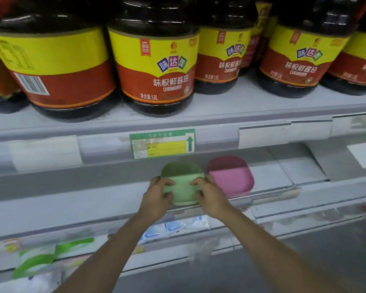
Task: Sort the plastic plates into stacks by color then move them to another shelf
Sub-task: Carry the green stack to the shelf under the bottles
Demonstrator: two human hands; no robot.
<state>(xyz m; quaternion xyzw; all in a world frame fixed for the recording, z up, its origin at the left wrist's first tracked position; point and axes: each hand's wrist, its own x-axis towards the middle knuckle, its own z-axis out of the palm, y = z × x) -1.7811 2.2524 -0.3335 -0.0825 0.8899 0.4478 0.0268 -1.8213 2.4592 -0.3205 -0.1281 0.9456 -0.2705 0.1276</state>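
Grey store shelf (72, 199) — green plates (183, 187), pink plates (232, 178) side by side.

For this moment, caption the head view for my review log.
Both hands grip green plates beside pink plates on a shelf.

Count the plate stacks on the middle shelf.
2: the green stack held between both hands, the pink stack beside it on the right. How many plates each stack holds cannot be told.

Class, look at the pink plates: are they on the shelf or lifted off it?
On the shelf. The pink plates rest flat on the shelf, untouched, beside the green plates held by both hands.
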